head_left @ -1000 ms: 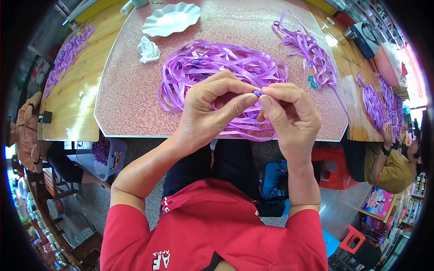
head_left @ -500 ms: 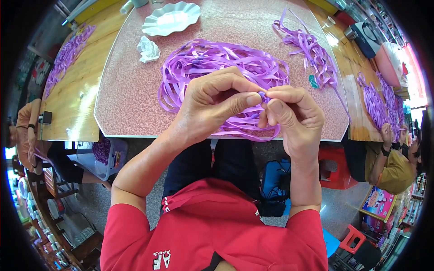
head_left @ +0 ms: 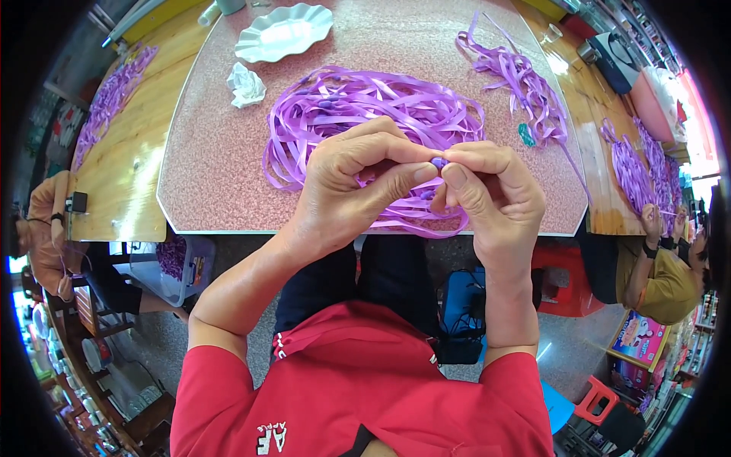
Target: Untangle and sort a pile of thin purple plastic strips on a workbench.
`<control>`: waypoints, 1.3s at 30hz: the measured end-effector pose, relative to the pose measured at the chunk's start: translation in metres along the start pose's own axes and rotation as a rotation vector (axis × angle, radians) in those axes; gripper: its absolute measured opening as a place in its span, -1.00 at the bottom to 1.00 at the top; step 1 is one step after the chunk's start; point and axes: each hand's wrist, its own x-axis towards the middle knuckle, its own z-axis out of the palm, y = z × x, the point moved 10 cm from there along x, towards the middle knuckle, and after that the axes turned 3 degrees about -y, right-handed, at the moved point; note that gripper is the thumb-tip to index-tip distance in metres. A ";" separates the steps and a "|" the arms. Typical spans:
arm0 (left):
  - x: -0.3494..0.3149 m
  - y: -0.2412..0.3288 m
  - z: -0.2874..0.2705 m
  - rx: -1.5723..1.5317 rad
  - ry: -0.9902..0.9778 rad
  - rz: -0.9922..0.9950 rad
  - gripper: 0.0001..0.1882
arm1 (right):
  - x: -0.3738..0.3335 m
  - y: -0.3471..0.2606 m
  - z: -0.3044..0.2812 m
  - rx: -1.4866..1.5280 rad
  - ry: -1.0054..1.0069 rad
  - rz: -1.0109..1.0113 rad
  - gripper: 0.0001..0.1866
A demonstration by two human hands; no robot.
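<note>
In front of me, my left hand (head_left: 346,179) and my right hand (head_left: 496,186) meet over the near edge of the pink speckled table. Thumb and forefinger of each pinch a small purple bead-like piece (head_left: 439,163) between them; its exact kind is too small to tell. Behind and below the hands lies a large looped heap of shiny purple ribbon (head_left: 381,99), with several darker purple pieces set along it. Whether the pinched piece is joined to this ribbon is hidden by my fingers.
Beyond the heap are a white crumpled tissue (head_left: 246,85) and a white scalloped dish (head_left: 284,33). A smaller purple ribbon tangle (head_left: 525,84) and a green scrap (head_left: 526,135) lie to the right. People handle ribbon at wooden side tables. A red stool (head_left: 567,282) stands below right.
Both hands keep their pinch, shifted very slightly left. The purple piece has turned a little, showing a smoother, rounder side. The fingertips are closer together.
</note>
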 end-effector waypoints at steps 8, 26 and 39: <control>0.002 0.016 0.003 0.215 -0.048 0.041 -0.91 | 0.004 -0.011 0.004 -0.188 -0.112 -0.025 -0.92; 0.004 0.007 0.004 0.238 -0.008 0.074 -0.90 | 0.004 -0.013 -0.004 -0.433 -0.043 -0.233 -0.86; 0.012 0.010 0.003 0.237 -0.051 0.105 -0.93 | 0.007 -0.013 0.001 -0.354 -0.038 -0.303 -0.87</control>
